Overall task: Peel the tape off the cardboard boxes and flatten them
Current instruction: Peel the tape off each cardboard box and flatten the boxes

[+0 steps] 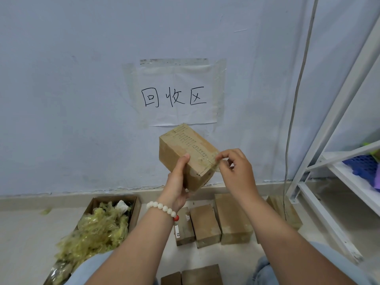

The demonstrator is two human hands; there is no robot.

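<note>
A small brown cardboard box [181, 147] is held up in front of the wall, tilted, one corner pointing at me. My left hand [177, 182] grips it from below and the side, thumb pressed on the near face. My right hand [236, 167] pinches a strip of clear tape [212, 164] at the box's right edge between thumb and forefinger. Part of the tape still runs along the top seam of the box.
Several closed small boxes [207, 225] stand in a row on the floor below my hands, two more [191, 275] near my knees. An open carton [134, 210] at left is heaped with crumpled yellowish tape [96, 229]. A white metal shelf [337, 182] stands at right.
</note>
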